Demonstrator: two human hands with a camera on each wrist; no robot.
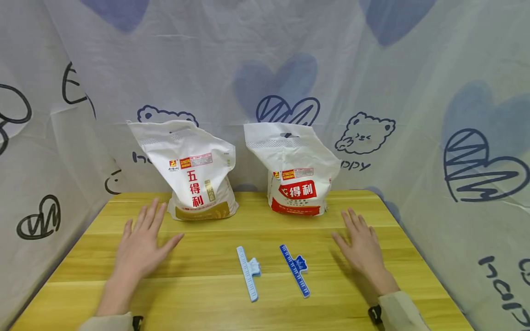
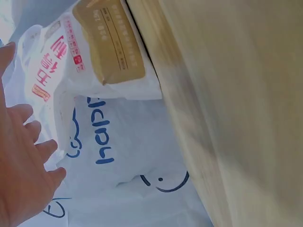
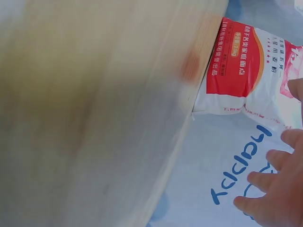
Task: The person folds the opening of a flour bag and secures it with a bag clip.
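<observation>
Two white bags of flour stand at the back of the table. The left flour bag (image 1: 198, 179) has a gold-brown bottom band, and the right flour bag (image 1: 296, 179) a red one; both tops lean left. In front of them lie a light blue bag clip (image 1: 248, 273) and a dark blue bag clip (image 1: 296, 271), each with a ruler-like bar. My left hand (image 1: 142, 246), fingers spread and holding nothing, is in front and left of the gold-banded bag. On the right side my right hand (image 1: 362, 246) is also spread, with nothing in it, right of the dark blue clip.
The wooden table (image 1: 198, 303) has rounded back corners. A pale cloth (image 1: 215, 55) printed with hearts and bears hangs behind it and along both sides. Each wrist wears a dark band below a light sleeve (image 1: 401, 312).
</observation>
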